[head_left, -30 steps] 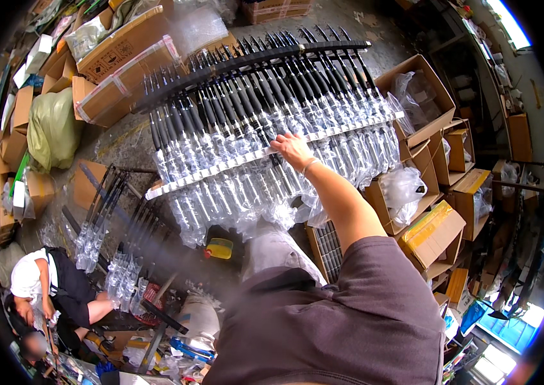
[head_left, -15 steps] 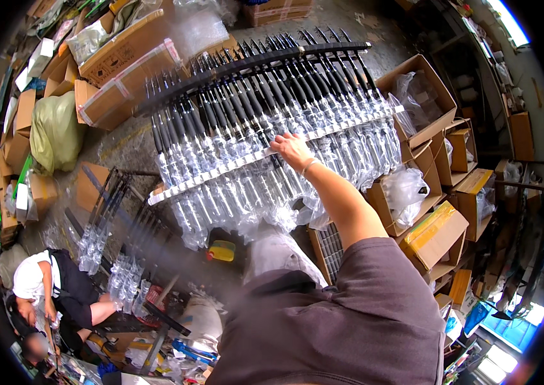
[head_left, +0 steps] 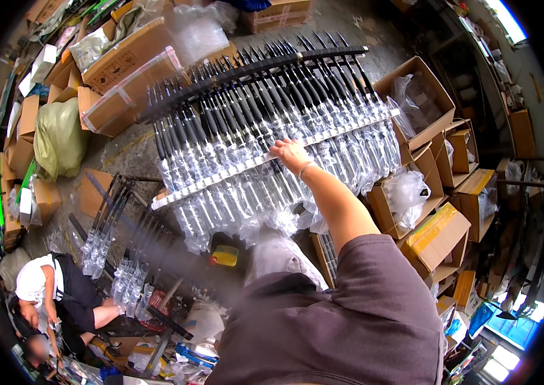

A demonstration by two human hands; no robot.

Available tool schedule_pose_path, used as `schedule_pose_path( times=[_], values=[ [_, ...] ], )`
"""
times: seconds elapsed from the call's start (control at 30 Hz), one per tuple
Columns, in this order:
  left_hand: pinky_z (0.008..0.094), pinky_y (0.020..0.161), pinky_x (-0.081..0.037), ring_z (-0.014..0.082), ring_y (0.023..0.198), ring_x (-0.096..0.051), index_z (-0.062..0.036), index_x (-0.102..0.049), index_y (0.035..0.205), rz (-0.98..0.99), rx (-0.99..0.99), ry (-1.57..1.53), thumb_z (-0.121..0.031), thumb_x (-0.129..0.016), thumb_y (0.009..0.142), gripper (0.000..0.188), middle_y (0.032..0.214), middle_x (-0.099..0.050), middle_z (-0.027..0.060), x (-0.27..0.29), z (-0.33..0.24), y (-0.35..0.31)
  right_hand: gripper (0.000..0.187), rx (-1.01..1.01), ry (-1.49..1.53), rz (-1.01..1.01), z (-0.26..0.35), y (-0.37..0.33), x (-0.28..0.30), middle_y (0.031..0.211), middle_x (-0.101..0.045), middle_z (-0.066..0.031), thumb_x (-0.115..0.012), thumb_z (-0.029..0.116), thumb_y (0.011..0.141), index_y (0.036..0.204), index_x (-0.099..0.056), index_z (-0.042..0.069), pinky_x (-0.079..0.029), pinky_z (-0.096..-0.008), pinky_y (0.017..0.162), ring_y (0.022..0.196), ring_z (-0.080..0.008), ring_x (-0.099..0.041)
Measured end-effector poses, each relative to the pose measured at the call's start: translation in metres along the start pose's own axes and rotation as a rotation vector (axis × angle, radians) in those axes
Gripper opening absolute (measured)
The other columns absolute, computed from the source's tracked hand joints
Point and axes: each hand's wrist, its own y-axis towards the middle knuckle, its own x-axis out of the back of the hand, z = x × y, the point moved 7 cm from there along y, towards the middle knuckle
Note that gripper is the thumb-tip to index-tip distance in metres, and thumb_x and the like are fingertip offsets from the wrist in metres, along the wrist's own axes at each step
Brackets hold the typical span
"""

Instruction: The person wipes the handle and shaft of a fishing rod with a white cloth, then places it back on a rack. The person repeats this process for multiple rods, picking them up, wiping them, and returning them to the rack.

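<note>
My right hand is closed on a white slotted bar near its middle, fingers curled over the edge. Across this bar and a black padded bar farther off lies a long row of what look like fishing rods. Their grips are black, and clear plastic sleeves cover the near ends. The rods lie side by side, tips pointing away from me. My left hand is out of the picture. A dark blurred shape crosses the lower left of centre; I cannot make it out.
Cardboard boxes crowd the right side, and more boxes stand at the far left beside a yellow-green sack. A second rack with wrapped rods is at the lower left. Near it a person in a white top sits bent over.
The view has shifted slightly. My right hand stays on the white bar in about the same spot, and the rods keep their places.
</note>
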Motion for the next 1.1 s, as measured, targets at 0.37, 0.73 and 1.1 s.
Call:
schedule_pose_path(
  times=[0.37,0.73,1.1],
  values=[
    [0.0400,0.061,-0.048,0.0266,0.069,-0.062,-0.0029,-0.061,0.094,-0.032,0.033,-0.066,-0.028,-0.078,0.074,0.037,0.080,-0.065,0.0117,-0.008,0.003,-0.016,0.015,0.034,-0.010,-0.053,0.002,0.005,-0.009,0.090,-0.058,-0.0012,-0.052,0.014,0.085,0.089,-0.064,0.021,-0.045,-0.0417,0.078,0.090,-0.0245,-0.060],
    [0.0396,0.059,-0.048,0.0255,0.065,-0.061,-0.0029,-0.061,0.092,-0.036,0.018,-0.088,-0.027,-0.078,0.074,0.035,0.078,-0.064,0.0105,-0.020,0.012,-0.032,0.016,-0.009,-0.062,0.053,-0.006,-0.001,-0.012,0.095,-0.058,-0.0029,-0.050,0.013,0.087,0.096,-0.061,0.020,-0.045,-0.0396,0.084,0.094,-0.0237,-0.061],
    [0.0391,0.057,-0.048,0.0243,0.061,-0.061,-0.0029,-0.060,0.091,-0.143,0.039,-0.316,-0.026,-0.077,0.075,0.033,0.075,-0.064,0.0093,-0.058,0.037,-0.109,0.018,0.140,0.077,-0.059,-0.001,0.001,0.005,0.086,-0.058,-0.0119,-0.052,0.002,0.084,0.095,-0.062,0.012,-0.050,-0.0426,0.067,0.078,-0.0330,-0.062]
  ],
)
